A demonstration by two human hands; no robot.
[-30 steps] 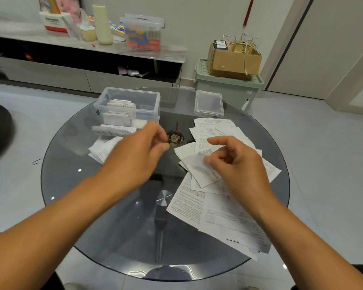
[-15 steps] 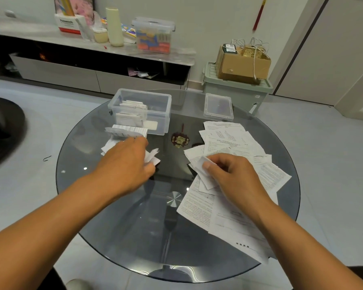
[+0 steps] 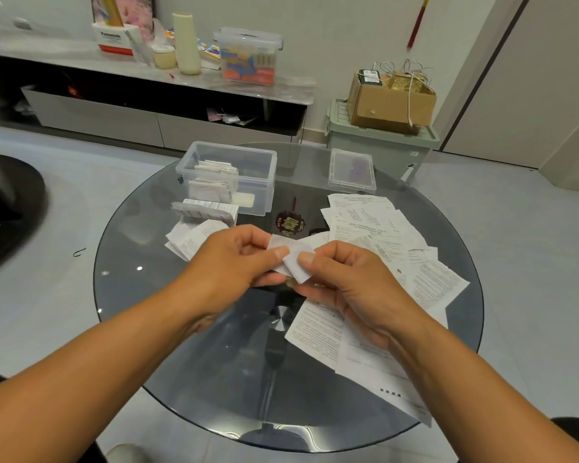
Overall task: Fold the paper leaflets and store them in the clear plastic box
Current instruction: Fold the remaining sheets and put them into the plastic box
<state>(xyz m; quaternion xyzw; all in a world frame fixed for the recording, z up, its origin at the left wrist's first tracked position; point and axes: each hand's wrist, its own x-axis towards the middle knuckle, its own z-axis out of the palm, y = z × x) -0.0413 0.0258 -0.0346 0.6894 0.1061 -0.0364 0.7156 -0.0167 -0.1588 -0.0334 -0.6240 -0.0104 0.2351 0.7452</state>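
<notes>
**Even indoor light, glare on the glass, soft edges**

You get soft, even room light from overhead, bright enough to read shapes but not print. The dark glass bench [image 3: 188,329] throws back small white glints at its left rim and a pale streak along its near edge. Your hands cast only faint shadows. Wide-angle bending curves the door frame [image 3: 475,71] and floor lines, and the far shelf [image 3: 81,58] looks slightly smeared

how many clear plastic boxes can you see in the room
3: an open box on the table's far left, a lidded box on its far right, and a latched box on the shelf.
</notes>
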